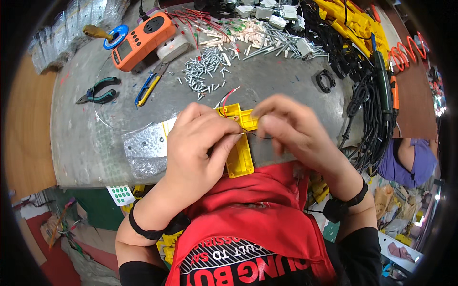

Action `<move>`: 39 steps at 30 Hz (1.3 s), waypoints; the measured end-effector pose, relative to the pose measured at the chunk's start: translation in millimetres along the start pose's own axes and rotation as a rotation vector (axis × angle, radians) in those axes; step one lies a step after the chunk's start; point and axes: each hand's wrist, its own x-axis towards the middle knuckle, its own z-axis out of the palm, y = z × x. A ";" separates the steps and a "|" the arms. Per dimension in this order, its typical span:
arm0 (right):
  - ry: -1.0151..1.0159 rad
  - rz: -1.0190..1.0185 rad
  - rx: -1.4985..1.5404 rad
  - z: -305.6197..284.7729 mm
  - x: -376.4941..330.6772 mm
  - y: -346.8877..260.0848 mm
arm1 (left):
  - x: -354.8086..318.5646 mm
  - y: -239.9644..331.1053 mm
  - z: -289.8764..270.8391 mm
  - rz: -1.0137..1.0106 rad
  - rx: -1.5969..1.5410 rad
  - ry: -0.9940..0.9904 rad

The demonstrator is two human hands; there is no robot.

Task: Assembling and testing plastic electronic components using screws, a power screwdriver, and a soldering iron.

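A yellow plastic housing (pixel 240 159) lies on the grey worktop (pixel 81 143) right in front of me, with thin red and white wires (pixel 228 97) rising from its far end. My left hand (pixel 198 143) rests over its left side, fingers curled and pinching at the part. My right hand (pixel 291 128) grips the housing's upper right end with closed fingertips. The two hands nearly touch above it. Most of the housing is hidden under them.
A pile of small silver screws (pixel 204 71) lies beyond the hands. An orange meter (pixel 140 42), green-handled pliers (pixel 99 91) and blue-yellow snips (pixel 149 88) sit at the left. Black cables (pixel 372 119) hang off the right edge beside yellow parts (pixel 353 21). A black ring (pixel 325 80) lies near them.
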 end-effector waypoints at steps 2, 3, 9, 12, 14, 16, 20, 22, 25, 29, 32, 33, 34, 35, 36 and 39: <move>0.314 -0.498 -0.562 -12.4 0.8 1.2 | 1.1 3.1 -4.5 -0.094 -0.053 -0.025; 0.312 -0.501 -0.564 -12.7 4.5 1.6 | 2.2 3.9 -6.0 -0.173 -0.120 -0.064; 0.089 -0.902 -0.831 -1.7 16.9 9.9 | 2.0 2.3 -1.2 -0.222 -0.146 -0.021; -0.057 -0.388 -0.282 7.1 14.2 -1.8 | 3.9 1.0 1.2 -0.012 0.058 0.035; -0.202 0.164 0.225 9.8 8.0 -7.1 | 2.8 -0.3 3.6 0.100 0.158 0.055; -0.173 0.171 0.205 6.4 4.3 -8.6 | 2.8 -5.2 9.3 0.209 0.240 0.100; -0.148 0.187 0.181 5.4 3.4 -2.0 | 2.9 0.2 5.0 -0.010 0.042 0.049; 0.208 -0.722 -0.664 10.6 6.0 8.1 | 5.3 -0.1 5.5 -0.088 -0.077 -0.001; 0.065 -0.643 -0.450 9.5 9.9 10.3 | 5.2 -2.5 3.6 -0.054 -0.046 -0.024; -0.333 0.443 0.511 -5.7 14.9 4.8 | 4.7 -1.4 5.0 0.057 0.064 -0.029; -0.212 0.104 0.079 0.5 11.5 3.9 | 1.5 -6.2 4.3 -0.042 0.002 0.014; -0.079 -0.186 -0.184 -0.8 9.4 7.5 | 4.8 -7.0 4.5 -0.066 -0.017 0.015; 0.045 -0.399 -0.433 -2.9 3.6 5.0 | 12.6 -1.1 6.4 -0.061 -0.051 0.009; 0.065 -0.635 -0.624 -6.4 4.9 4.2 | 16.9 6.1 3.6 -0.054 -0.008 -0.005; 0.104 -0.719 -0.788 -5.5 3.2 5.8 | 20.7 7.9 3.6 -0.039 0.014 -0.029; 0.178 -0.887 -0.658 4.5 21.3 22.5 | 18.3 5.4 3.5 -0.043 0.088 -0.042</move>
